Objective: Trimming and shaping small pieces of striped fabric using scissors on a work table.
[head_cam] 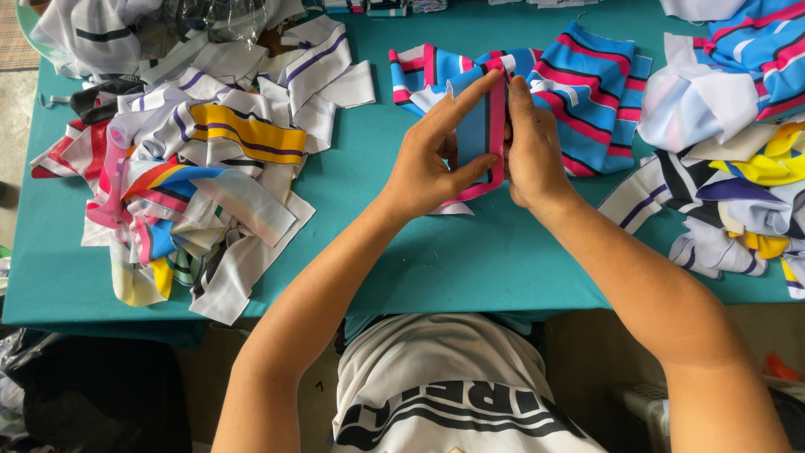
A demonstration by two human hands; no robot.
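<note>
1. Left hand (428, 159) and right hand (530, 151) both pinch a blue strip (478, 134) with pink-black edging, held folded between them.
2. Strip sits just above the teal surface (436, 260), mid-table.
3. Blue-pink striped pieces (599, 88) lie just behind the hands.
4. White scrap pile (201, 159) at left; mixed pile (738, 176) at right.

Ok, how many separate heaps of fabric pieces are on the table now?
3: a mostly white heap at left, a blue-pink striped heap behind the hands, a mixed heap at right. The right one runs off frame, so more may be hidden.
</note>
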